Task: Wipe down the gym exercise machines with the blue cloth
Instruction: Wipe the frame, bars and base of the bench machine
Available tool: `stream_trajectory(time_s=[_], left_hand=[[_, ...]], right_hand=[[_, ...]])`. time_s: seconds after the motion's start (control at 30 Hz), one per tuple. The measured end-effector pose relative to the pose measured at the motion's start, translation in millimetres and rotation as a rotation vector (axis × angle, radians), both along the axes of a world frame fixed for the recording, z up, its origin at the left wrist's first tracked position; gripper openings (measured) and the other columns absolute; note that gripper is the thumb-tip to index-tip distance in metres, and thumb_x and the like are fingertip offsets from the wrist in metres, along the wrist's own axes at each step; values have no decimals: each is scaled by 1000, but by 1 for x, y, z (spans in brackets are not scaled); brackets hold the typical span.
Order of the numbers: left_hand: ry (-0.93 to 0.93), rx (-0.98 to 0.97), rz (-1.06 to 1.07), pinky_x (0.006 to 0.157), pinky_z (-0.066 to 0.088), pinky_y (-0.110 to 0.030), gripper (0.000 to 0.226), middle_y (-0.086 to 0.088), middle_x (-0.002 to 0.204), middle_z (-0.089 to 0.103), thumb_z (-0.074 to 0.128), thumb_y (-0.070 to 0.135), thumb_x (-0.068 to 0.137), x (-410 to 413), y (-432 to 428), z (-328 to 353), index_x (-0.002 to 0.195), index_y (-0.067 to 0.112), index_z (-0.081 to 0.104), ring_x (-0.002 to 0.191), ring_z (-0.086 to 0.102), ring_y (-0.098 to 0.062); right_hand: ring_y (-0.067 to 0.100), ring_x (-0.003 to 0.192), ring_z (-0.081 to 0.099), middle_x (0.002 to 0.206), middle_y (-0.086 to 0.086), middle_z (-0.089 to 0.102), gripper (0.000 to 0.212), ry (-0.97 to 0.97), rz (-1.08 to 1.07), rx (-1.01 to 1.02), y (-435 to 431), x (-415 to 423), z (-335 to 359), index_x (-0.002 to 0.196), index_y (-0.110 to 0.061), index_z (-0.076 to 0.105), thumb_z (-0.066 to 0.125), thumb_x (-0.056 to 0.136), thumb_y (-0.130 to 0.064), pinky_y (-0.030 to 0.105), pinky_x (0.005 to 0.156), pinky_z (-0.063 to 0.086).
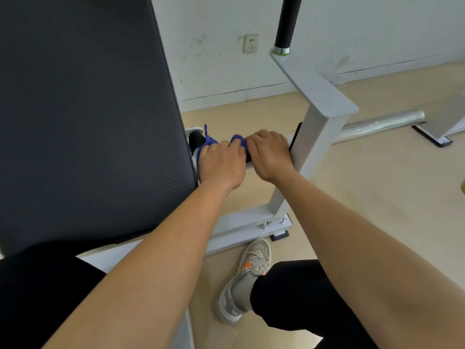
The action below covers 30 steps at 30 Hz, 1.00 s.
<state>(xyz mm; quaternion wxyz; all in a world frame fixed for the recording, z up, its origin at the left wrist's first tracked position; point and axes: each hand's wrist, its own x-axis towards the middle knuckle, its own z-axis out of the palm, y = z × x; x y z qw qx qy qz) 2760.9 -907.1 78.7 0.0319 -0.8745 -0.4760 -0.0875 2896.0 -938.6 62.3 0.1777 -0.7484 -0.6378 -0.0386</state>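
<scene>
A blue cloth (237,140) is bunched over a white crossbar of the gym machine, between the black padded backrest (83,117) and the white upright post (312,144). My left hand (221,163) grips the cloth's left part, fingers curled over it. Beside it, my right hand (270,154) curls over the cloth's right part on the same bar, next to the post. Most of the cloth is hidden under both hands.
A black-gripped handle (286,21) rises from the white arm above the post. A chrome bar (380,124) sticks out to the right over the tan floor. My grey sneaker (245,280) stands by the machine's base rail (241,225). A wall socket (250,43) is behind.
</scene>
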Motion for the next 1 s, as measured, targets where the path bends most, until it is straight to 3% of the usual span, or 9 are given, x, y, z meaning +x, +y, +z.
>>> stream_trajectory(time_s=[0.1, 0.2, 0.33, 0.43, 0.57, 0.67, 0.77, 0.83, 1.0], left_hand=[[-123, 69, 4, 106, 32, -39, 44, 1, 139, 51, 28, 33, 102, -13, -12, -24, 143, 22, 41, 125, 46, -23], [-150, 88, 16, 113, 27, -40, 47, 0, 147, 44, 31, 33, 103, -13, -16, -32, 148, 22, 37, 133, 39, -23], [-139, 49, 78, 103, 32, -38, 38, 3, 130, 57, 28, 32, 102, -3, -7, -23, 133, 24, 49, 120, 49, -22], [-34, -1, 72, 90, 36, -38, 32, -3, 114, 65, 29, 25, 101, 6, 8, -5, 114, 19, 57, 106, 59, -27], [94, -70, 31, 76, 32, -37, 26, -8, 110, 66, 36, 14, 97, 12, 18, 6, 112, 11, 57, 98, 63, -30], [89, -36, -10, 74, 33, -36, 25, -6, 108, 65, 34, 17, 99, 5, 16, 5, 111, 14, 56, 96, 63, -29], [20, 32, -40, 81, 37, -38, 30, -4, 110, 64, 26, 26, 103, -4, 10, -2, 114, 18, 53, 99, 60, -28], [-27, 46, -37, 91, 38, -39, 35, -2, 119, 62, 24, 31, 104, -7, 5, -11, 126, 19, 49, 107, 57, -26], [-67, 195, 2, 109, 31, -41, 48, -5, 143, 46, 38, 33, 103, -14, -11, -38, 150, 21, 32, 125, 44, -27]], right_hand=[[32, 122, 51, 131, 14, 59, 52, 45, -8, 132, -23, -11, -20, 129, -10, 62, 23, 100, -30, 45, 104, 38], [34, 125, 49, 136, 16, 55, 54, 69, -31, 154, -26, -14, -23, 134, -9, 59, 24, 100, -31, 47, 107, 37], [32, 119, 52, 129, 12, 61, 57, 49, -16, 108, -11, -9, -9, 127, -12, 64, 19, 97, -31, 42, 104, 36], [31, 109, 51, 120, 6, 61, 46, -3, -26, -38, 8, 0, 3, 119, -20, 66, 24, 101, -28, 40, 96, 34], [30, 102, 50, 112, 7, 60, 40, -41, -6, -164, 16, 5, 14, 107, -19, 65, 25, 102, -26, 41, 89, 34], [29, 105, 50, 117, 6, 59, 40, -56, 11, -126, 11, 5, 10, 116, -20, 63, 25, 103, -27, 39, 93, 33], [28, 117, 47, 130, 4, 55, 40, -27, 33, -45, -1, 3, 0, 130, -20, 57, 28, 104, -28, 38, 103, 28], [27, 124, 44, 137, 5, 52, 41, -26, 37, 11, -8, 2, -7, 134, -18, 55, 28, 105, -29, 36, 106, 25], [33, 135, 37, 148, 13, 41, 54, -72, 22, 50, -24, -1, -24, 144, -17, 45, 21, 101, -37, 43, 115, 24]])
